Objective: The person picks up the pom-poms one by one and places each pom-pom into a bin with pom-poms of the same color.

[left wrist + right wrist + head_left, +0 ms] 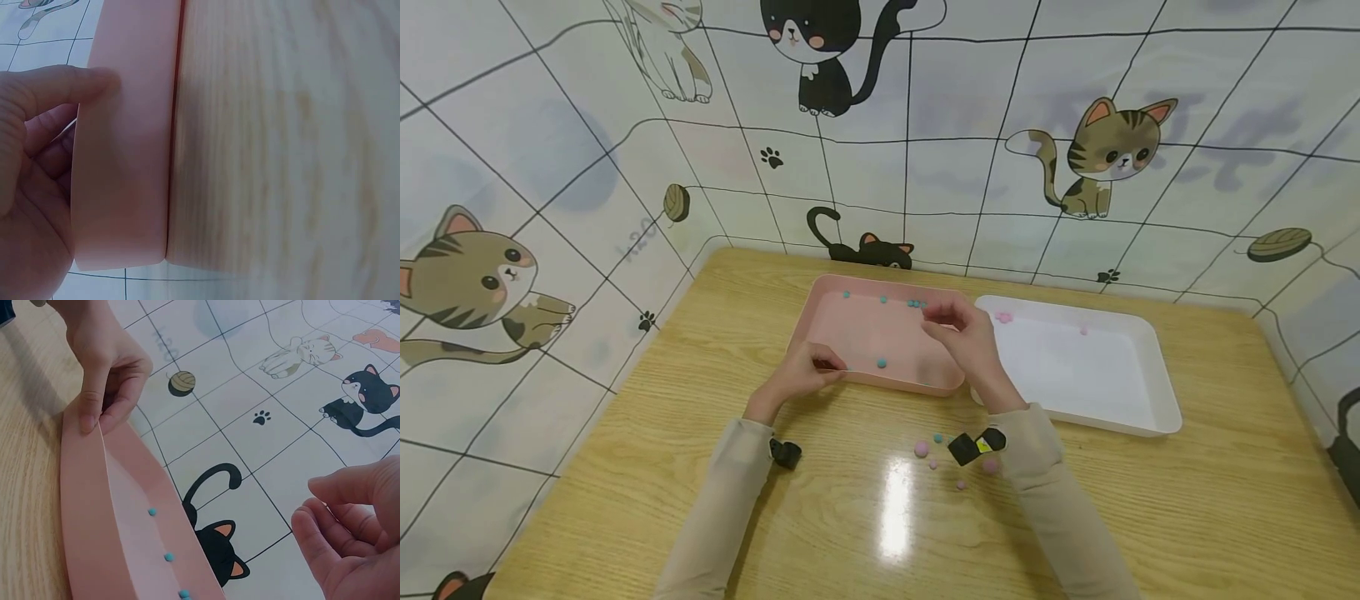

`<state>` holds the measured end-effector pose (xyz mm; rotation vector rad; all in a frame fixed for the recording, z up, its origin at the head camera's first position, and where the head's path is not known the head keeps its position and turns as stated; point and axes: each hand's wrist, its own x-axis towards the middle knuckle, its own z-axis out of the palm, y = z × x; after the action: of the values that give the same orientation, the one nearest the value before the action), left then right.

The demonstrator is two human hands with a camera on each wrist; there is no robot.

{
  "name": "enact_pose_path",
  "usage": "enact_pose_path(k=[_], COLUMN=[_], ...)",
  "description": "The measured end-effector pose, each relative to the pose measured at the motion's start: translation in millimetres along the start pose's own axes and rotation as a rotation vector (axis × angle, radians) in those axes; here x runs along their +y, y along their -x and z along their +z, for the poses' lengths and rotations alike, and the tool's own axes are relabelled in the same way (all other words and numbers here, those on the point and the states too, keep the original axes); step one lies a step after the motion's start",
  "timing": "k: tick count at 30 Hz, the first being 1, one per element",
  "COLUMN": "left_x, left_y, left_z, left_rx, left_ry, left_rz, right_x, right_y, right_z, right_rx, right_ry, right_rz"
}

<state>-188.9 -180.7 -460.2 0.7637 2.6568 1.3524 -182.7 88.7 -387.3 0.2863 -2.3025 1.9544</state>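
Note:
My left hand (805, 371) pinches the near rim of a pink tray (842, 333) close to its left corner. In the left wrist view, the thumb lies against the tray's outer wall (134, 156) and the fingers are behind the rim. Small teal balls sit in the tray, several along the far side and one teal ball (882, 363) near the front. My right hand (966, 337) hovers over the tray's right end, its fingers loosely bent. In the right wrist view, a gap shows between thumb and fingers of that hand (356, 528), with nothing visible in it.
A white tray (1090, 367) stands right of the pink one, with a pink flower-like piece (1003, 317) and a smaller pink piece (1083, 330) inside. On the wooden table (820, 525) lie several loose balls, among them a pink ball (921, 449) and a teal ball (937, 437). Cat-patterned walls stand behind and left.

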Motion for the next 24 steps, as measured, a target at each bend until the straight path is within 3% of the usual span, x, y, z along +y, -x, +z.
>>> enact_pose_path(k=[6, 14, 24], left_x=[0.8, 1.3, 1.4], left_y=[-0.2, -0.1, 0.0], left_z=[0.0, -0.4, -0.5], left_rx=[-0.001, -0.004, -0.008], left_ry=[0.011, 0.009, 0.021], left_rz=[-0.008, 0.008, 0.008], right_x=[-2, 2, 6], right_y=[14, 27, 39], right_z=[-3.1, -6.6, -9.2], right_rx=[-0.017, -0.051, -0.088], right_ry=[-0.006, 0.018, 0.023], right_rz=[0.055, 0.028, 0.053])
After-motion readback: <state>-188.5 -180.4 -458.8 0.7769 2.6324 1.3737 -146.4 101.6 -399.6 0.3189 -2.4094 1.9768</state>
